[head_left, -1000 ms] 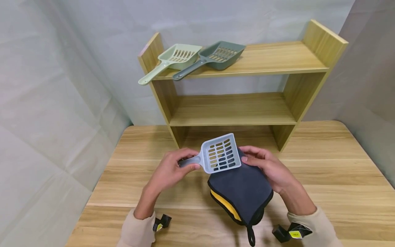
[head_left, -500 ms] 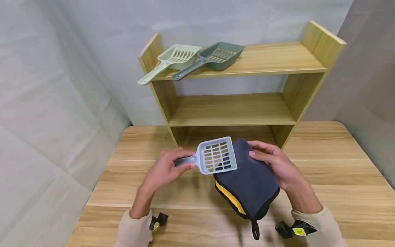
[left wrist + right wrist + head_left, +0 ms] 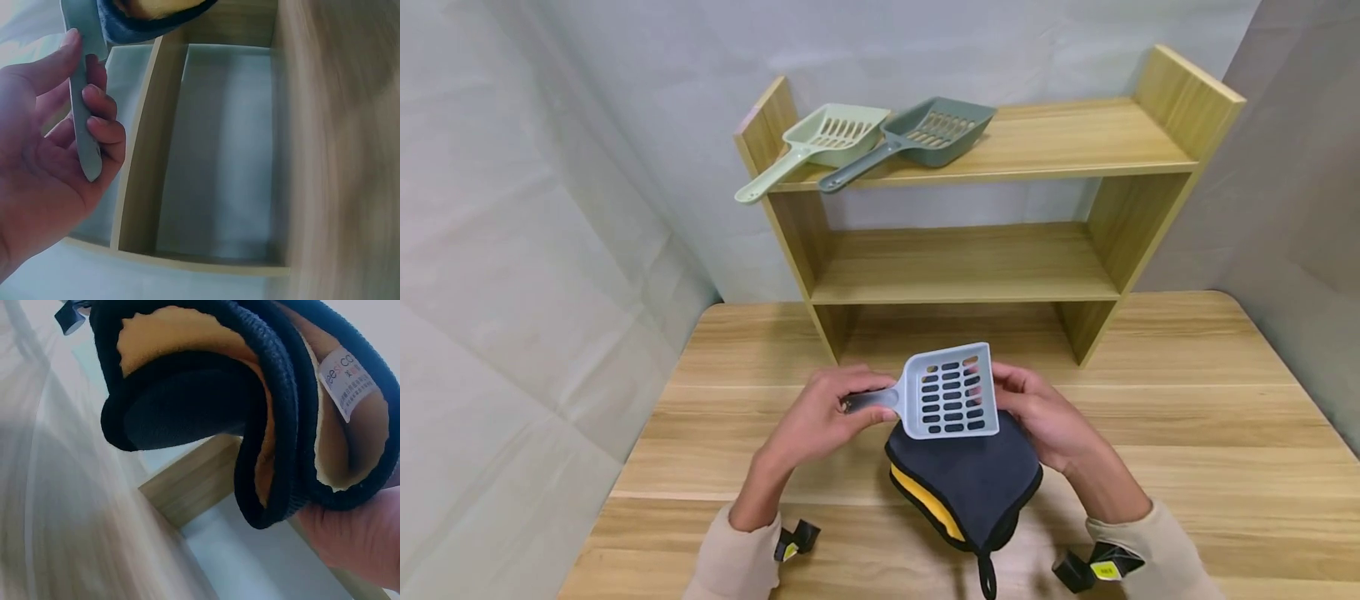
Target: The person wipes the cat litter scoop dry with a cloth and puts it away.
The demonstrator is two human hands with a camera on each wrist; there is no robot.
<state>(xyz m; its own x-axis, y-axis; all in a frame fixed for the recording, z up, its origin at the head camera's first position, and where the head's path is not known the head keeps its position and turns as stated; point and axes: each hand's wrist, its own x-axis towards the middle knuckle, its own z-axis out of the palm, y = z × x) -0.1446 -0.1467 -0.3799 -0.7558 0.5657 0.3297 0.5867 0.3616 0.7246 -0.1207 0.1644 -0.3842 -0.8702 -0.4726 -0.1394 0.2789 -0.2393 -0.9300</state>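
My left hand (image 3: 829,414) grips the handle of a light blue-grey litter scoop (image 3: 912,398), its slotted pan pointing right. In the left wrist view the fingers curl around the scoop handle (image 3: 84,119). My right hand (image 3: 1051,417) holds a folded cloth (image 3: 973,483), dark grey outside and yellow inside, with black edging and a hanging loop. The cloth lies behind and below the pan, and part of it is hidden by the scoop. A white label (image 3: 349,384) shows on the cloth in the right wrist view.
A wooden shelf unit (image 3: 966,287) stands at the back of the wooden table (image 3: 1210,433). On its top board lie a pale green litter scoop (image 3: 835,137) and a dark green one (image 3: 936,137), handles overhanging the front edge. Pale fabric (image 3: 535,250) surrounds the table.
The cloth first shifts right, away from the pan, then back left beneath it. The scoop moves slightly left, then right and lower. Both hands keep their holds.
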